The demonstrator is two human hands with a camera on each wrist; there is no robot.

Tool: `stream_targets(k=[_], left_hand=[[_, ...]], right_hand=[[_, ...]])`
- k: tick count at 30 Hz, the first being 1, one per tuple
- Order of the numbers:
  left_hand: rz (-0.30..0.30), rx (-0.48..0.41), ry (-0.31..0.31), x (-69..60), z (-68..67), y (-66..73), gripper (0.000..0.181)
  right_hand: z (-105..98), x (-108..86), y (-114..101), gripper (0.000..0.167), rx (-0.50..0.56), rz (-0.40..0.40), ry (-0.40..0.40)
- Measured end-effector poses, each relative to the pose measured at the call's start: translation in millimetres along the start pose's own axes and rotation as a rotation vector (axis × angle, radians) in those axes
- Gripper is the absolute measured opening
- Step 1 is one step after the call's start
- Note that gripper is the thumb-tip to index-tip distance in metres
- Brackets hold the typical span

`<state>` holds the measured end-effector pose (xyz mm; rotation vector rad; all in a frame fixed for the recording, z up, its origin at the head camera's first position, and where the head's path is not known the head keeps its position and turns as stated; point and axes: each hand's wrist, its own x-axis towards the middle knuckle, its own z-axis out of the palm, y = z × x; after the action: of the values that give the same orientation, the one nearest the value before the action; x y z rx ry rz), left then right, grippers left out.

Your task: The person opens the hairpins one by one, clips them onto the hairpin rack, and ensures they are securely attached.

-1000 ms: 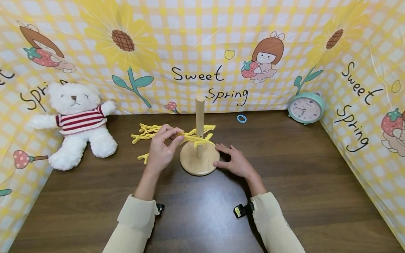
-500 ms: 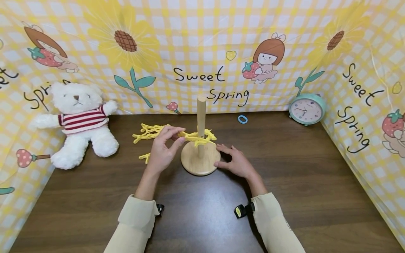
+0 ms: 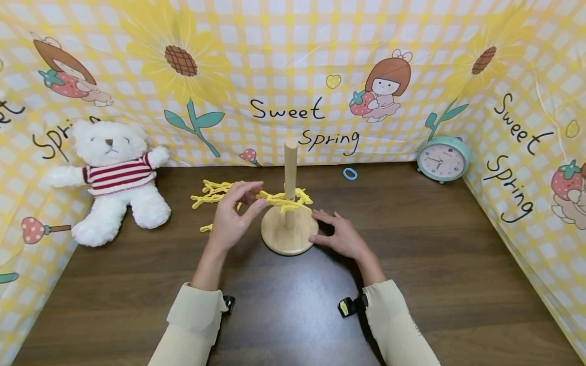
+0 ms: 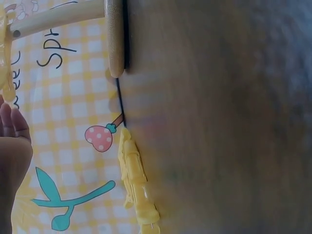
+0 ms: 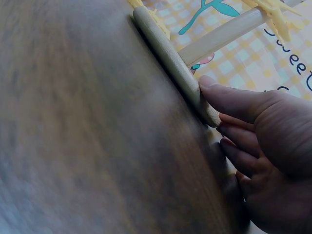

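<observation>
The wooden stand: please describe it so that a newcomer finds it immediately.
On the brown table, between the left hand and the right hand, rises the wooden stand. Its round base and upright post are pale wood, unlike the yellow pieces near it.

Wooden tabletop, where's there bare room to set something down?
Free tabletop: right of the right hand, in front of the alarm clock; between the sleeves; and left of the left sleeve, in front of the teddy bear. Crowded: the middle, with left hand, yellow pieces and wooden stand close together.
</observation>
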<state>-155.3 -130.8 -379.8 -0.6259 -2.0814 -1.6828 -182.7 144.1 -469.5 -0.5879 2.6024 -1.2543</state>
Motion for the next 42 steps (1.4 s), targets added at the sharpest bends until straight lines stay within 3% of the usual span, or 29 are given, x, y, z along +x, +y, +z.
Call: stream_targets(k=[5,9,16,21,25,31,34,42], left_hand=[[-0.018,-0.024,0.005,-0.5,-5.2,-1.7,0.034],[-0.072,-0.020,0.035,-3.2,-14.1,-5.0,0.034],[-0.188,0.038,0.147,-11.9,-38.6,-36.2,0.034],[-0.227,0.052,0.187,-19.1,-56.3,-46.1,0.034],[-0.297,0.121,0.122,-25.9,-68.3,-50.4,0.036],[-0.461,0.183,0.063,-33.9,-85.1,-53.0,0.045],[-0.532,0.229,-0.015,-37.1,-91.7,-53.5,0.052],[-0.652,0.342,-0.140,-45.7,-104.6,-62.7,0.060]], right_hand=[[0,0.5,0,0.067,-0.006,0.005,-0.002],[0,-0.1,-1,0.067,0.000,0.009,-0.007],[0,-0.4,-1,0.068,-0.004,0.005,-0.006],[0,-0.1,-1,0.067,-0.011,-0.004,-0.004],[0,-0.3,0,0.067,-0.006,0.001,-0.005],[1,-0.3,1,0.067,-0.007,0.007,-0.006],[1,-0.5,0,0.067,-0.002,0.009,-0.004],[1,-1.0,0,0.067,0.002,0.003,-0.004]])
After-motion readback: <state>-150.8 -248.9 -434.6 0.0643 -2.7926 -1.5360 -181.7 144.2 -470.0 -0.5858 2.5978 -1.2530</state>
